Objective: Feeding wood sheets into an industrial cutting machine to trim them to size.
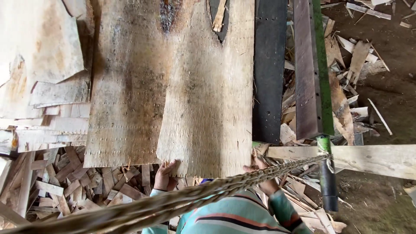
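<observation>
Hands (pixel 164 175) grip veneer sheet (pixel 203 99) over scraps (pixel 73 182)

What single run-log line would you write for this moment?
left hand: grips near edge of veneer sheet | right hand: at sheet's near right corner | twisted rope: crosses below hands | offcuts: piled under

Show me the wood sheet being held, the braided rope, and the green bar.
wood sheet (pixel 203 112), head view, middle of its face
braided rope (pixel 182 197), head view, mid-length
green bar (pixel 323 65), head view, upper stretch

A taut braided rope (pixel 182 200) crosses before both hands; wood scraps (pixel 78 182) crowd below the veneer sheet (pixel 203 95).
</observation>
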